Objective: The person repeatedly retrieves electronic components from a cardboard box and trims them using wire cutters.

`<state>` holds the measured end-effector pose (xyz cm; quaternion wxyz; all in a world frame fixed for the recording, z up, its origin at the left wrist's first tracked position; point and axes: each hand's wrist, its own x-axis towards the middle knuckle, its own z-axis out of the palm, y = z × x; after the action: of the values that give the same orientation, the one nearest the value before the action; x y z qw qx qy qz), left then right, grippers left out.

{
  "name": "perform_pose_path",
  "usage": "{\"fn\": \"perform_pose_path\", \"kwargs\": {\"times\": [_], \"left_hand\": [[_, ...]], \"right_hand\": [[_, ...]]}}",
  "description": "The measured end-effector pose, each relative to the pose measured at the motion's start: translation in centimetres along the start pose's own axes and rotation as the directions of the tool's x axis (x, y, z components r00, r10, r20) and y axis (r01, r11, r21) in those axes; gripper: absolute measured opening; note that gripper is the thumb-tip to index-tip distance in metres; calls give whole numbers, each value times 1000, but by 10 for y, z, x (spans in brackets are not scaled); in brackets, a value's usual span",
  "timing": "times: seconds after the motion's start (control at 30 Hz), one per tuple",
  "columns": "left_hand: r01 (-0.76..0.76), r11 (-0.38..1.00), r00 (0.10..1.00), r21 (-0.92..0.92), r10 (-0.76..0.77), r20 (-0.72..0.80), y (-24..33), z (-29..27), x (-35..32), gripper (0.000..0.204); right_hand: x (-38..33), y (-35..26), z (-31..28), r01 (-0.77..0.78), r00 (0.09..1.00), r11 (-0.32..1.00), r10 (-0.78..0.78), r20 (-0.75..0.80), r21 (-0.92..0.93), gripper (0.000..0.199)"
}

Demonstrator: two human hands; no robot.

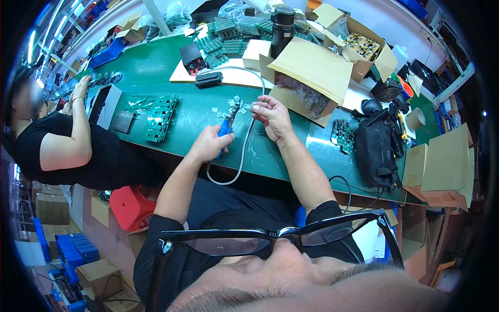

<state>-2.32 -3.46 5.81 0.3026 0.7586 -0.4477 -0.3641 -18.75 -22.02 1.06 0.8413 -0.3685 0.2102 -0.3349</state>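
Near the middle of the green bench, my left hand is wrapped round a blue-handled tool. Its metal head points up and away and looks like that of cutters or pliers; its exact kind is unclear. A grey cable loops down and round toward the lower end of the handle. My right hand is just right of the tool head, thumb and fingers pinched on a small whitish piece. Several small white pieces lie scattered just beyond the tool head.
Green circuit boards lie to the left, others are heaped at the back. An open carton of clear plastic pieces stands beyond my right hand, a black bottle behind it. A black bag lies right. A co-worker sits left.
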Motion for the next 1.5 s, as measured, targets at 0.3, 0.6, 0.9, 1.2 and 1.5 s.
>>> {"fn": "perform_pose_path", "kwargs": {"times": [0.3, 0.6, 0.9, 1.2, 1.5], "left_hand": [[222, 107, 862, -969, 443, 246, -78, -7, 34, 72], [228, 243, 847, -943, 427, 315, -78, -10, 32, 77], [276, 248, 836, -929, 414, 359, -79, -10, 38, 76], [360, 161, 780, -919, 488, 391, -81, -9, 40, 70], [355, 146, 785, -923, 490, 380, -79, -13, 34, 57]], "right_hand": [[18, 32, -12, 124, 984, 892, -168, -63, -435, 38], [14, -23, -21, 101, 870, 508, -461, -171, -856, 29], [34, -29, -65, -21, 813, -34, -582, 3, -999, 38], [32, -32, -60, -72, 849, -49, -528, -35, -996, 40], [31, -23, -56, 39, 798, -120, -593, 103, -992, 26]]}}
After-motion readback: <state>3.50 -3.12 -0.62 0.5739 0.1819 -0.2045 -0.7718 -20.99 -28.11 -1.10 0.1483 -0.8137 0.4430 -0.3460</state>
